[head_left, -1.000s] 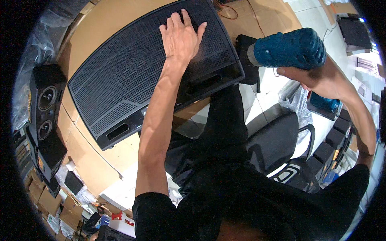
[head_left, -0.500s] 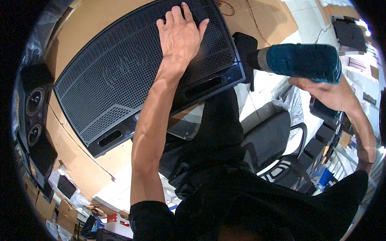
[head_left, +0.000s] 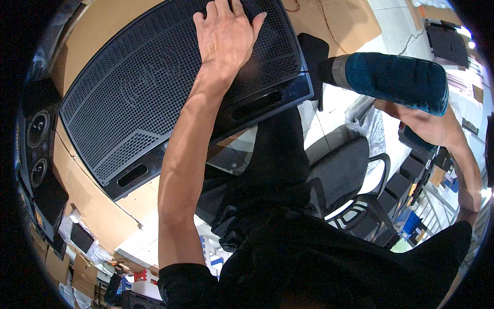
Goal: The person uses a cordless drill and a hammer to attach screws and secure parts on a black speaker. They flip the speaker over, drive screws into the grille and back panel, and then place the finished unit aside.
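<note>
My left hand [head_left: 224,33] lies flat, fingers spread, on the black speaker grille [head_left: 170,87] in the upper centre, pinning it to the cardboard-covered worktop [head_left: 98,20]. My right hand [head_left: 422,123] grips a teal power drill [head_left: 391,80], nose beside the grille's right end.

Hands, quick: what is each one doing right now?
Left hand: open, palm flat on the black speaker grille.
Right hand: closed around the teal power drill.

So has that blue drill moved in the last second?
Yes. The blue drill has swung in toward the corner of the black speaker grille, where the left hand presses.
</note>
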Tool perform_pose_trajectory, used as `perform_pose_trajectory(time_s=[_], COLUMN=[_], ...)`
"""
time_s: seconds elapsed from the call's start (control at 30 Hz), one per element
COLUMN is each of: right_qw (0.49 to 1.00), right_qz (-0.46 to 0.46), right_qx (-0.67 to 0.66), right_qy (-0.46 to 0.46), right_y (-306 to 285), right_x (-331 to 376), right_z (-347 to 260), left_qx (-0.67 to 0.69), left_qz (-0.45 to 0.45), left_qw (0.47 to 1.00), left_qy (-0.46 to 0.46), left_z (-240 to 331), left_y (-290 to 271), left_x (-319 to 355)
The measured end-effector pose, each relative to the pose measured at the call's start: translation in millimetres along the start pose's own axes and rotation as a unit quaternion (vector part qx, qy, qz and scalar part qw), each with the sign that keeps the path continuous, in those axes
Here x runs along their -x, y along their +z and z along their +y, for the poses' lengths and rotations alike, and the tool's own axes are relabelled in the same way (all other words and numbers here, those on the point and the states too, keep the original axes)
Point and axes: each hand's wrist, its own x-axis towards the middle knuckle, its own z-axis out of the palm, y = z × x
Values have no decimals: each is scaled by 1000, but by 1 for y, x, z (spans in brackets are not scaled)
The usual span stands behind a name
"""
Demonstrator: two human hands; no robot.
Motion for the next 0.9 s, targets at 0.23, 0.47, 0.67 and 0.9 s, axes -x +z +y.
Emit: perform_pose_trajectory(time_s=[0.23, 0.47, 0.67, 0.9], right_qw=[997, 973, 984, 998], right_qz=[-2, 10, 19, 2], right_qx=[74, 177, 149, 57], right_qy=[-28, -147, -99, -3], right_y=[-6, -6, -4, -2], right_x=[-3, -11, -14, -10], right_z=[0, 5, -3, -2], left_qx=[2, 15, 14, 14], left_qz=[15, -1, 2, -3], left_qw=[1000, 1000, 1000, 1000], left_qy=[-2, -7, -8, -5], left_z=[-1, -1, -2, -2], left_y=[2, 2, 4, 5], left_x=[0, -2, -1, -1])
